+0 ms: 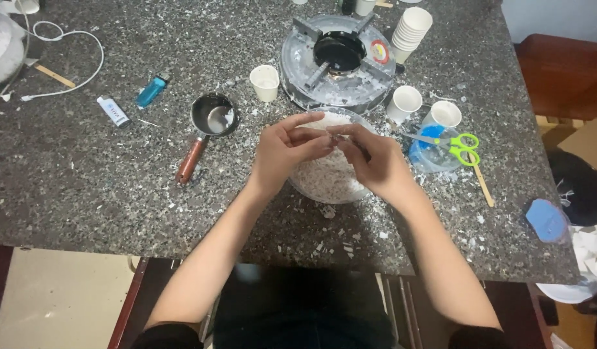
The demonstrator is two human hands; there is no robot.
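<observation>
Hands: left hand [282, 152] and right hand [376, 161] meet at centre, fingertips pinching something too small to identify.
Bowl: clear bowl [324, 184] beneath them, full of white flakes.
Pan: small saucepan [213, 116] at 10 o'clock, whitish residue inside.
Cups: paper cups [265, 82] at 12, contents unclear.

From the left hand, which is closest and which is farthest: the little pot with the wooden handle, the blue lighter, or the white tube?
Measured from the left hand in the head view:
1. Little pot, just to its left, nearest.
2. Blue lighter, farther left and up the table.
3. White tube, left of the lighter, farthest.
</observation>
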